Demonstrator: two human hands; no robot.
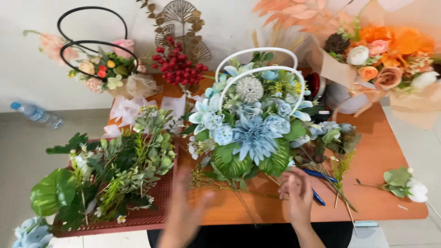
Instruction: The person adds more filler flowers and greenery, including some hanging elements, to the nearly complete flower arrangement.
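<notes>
Two hands hover open and empty at the orange table's point(381, 156) near edge, left hand point(183, 216) blurred, right hand point(296, 193) just below the blue flower basket point(250, 124); red tray of greenery point(156, 216) left, blue-handled pliers point(317, 177) right, plastic bottle point(36, 115) on floor

Orange-brown wooden table point(381, 156), frame centre to right, bearing: blue flower basket with white handles point(250, 119) at centre, black-handled flower basket point(103, 69) upper left, red berry sprig point(177, 64), orange bouquet point(386, 59) upper right, white flower stem point(406, 183) lower right, blue-handled tool point(318, 186).
</notes>
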